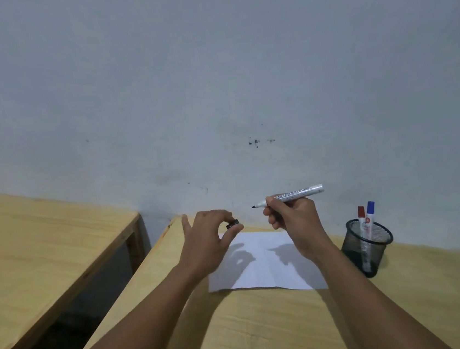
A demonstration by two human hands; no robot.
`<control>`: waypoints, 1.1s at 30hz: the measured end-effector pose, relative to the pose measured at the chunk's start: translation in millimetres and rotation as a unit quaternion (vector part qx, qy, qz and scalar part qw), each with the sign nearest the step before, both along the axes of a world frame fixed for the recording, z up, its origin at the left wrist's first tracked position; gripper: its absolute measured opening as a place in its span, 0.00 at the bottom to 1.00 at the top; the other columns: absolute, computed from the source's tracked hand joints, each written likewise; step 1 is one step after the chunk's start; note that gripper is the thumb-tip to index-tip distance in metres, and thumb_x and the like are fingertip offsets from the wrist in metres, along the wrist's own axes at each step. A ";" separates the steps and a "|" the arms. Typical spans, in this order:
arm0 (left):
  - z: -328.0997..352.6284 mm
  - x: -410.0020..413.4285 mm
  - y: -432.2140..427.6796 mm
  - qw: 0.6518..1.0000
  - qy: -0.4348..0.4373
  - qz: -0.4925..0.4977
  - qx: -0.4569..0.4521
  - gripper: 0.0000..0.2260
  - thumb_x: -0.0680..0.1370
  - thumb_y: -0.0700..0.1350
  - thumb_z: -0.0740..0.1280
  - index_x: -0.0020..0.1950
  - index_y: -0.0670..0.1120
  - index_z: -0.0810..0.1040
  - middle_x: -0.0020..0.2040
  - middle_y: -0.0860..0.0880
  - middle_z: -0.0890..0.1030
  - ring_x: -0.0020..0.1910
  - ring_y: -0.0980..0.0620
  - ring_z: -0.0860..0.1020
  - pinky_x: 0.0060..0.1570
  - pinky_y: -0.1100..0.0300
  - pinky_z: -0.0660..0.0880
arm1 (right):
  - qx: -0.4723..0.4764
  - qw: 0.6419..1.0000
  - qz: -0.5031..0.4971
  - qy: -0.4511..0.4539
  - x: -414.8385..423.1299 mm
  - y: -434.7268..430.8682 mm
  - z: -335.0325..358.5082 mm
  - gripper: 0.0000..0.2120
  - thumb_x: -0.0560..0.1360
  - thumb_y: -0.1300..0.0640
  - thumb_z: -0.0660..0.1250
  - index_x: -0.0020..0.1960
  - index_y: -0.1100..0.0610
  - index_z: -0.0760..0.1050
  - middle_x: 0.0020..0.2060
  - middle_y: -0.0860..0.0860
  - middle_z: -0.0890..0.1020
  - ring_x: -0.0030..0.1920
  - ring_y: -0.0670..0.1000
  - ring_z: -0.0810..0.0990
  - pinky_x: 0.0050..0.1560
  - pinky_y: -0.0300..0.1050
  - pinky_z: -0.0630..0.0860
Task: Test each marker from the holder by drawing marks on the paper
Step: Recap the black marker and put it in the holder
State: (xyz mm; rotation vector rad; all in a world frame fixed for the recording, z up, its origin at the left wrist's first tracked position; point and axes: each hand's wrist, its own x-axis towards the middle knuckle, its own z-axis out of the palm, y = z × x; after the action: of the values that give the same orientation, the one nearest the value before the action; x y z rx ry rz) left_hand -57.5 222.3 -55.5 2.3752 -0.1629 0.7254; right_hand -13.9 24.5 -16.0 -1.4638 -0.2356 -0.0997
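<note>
Wooden side table [44,238] sits far left of the paper, a dark gap between it and the main wooden desk [269,327]. Grey-white wall [210,61] behind both, a few dark specks on it above the paper.

Left hand [206,241] hovers over the paper's left edge, thumb and forefinger pinched on a small black cap [232,224], other fingers spread loose. Cap is held clear of the sheet, just above its upper left corner.

White paper [265,265] lies flat on the desk between the two forearms, no marks visible on it, only the shadows of both hands.

Right hand [294,218] is up above the paper's far edge, closed around a silver-barrelled marker [291,195]. Marker is uncapped, roughly level, dark tip pointing left toward the cap, back end sticking out to the right. Tip is in the air, not touching the paper.

Black mesh holder [367,246] stands upright on the desk just right of the paper, near the wall. Two capped markers stand inside it, leaning slightly: red-capped marker [362,225] on the side nearer the paper, blue-capped marker [370,217] just beside it.
</note>
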 end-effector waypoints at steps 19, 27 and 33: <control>107.7 -41.6 -138.0 0.972 -0.176 -0.155 -0.014 0.07 0.72 0.51 0.76 0.45 0.49 0.85 0.38 0.53 0.84 0.35 0.53 0.77 0.42 0.49 0.77 | -0.005 0.995 -0.074 -0.060 -101.3 -105.2 71.4 0.11 0.79 0.57 0.72 0.38 0.57 0.83 0.25 0.48 0.71 0.25 0.45 0.66 0.25 0.34 0.64; 123.1 -37.0 -136.8 0.976 -0.055 -0.191 -0.088 0.07 0.71 0.51 0.78 0.43 0.49 0.86 0.38 0.55 0.85 0.34 0.58 0.78 0.38 0.63 0.74 | 0.036 0.981 -0.188 0.034 -101.1 -112.5 61.9 0.38 0.66 0.46 0.83 0.70 0.57 0.73 0.57 0.53 0.80 0.51 0.51 0.80 0.51 0.49 0.79; 129.3 -39.3 -142.1 0.940 0.039 -0.244 -0.236 0.04 0.74 0.45 0.76 0.42 0.46 0.85 0.34 0.56 0.84 0.32 0.63 0.78 0.36 0.70 0.73 | -0.243 0.941 -0.218 -0.089 -99.4 -127.1 52.5 0.22 0.69 0.36 0.75 0.62 0.36 0.77 0.62 0.34 0.77 0.62 0.44 0.77 0.73 0.62 0.68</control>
State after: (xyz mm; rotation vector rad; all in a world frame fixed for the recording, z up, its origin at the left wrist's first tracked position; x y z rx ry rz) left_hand -96.7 80.2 73.8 1.7952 -0.4693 0.3736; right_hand -113.3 -102.6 36.5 -1.9858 -0.0764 -0.5686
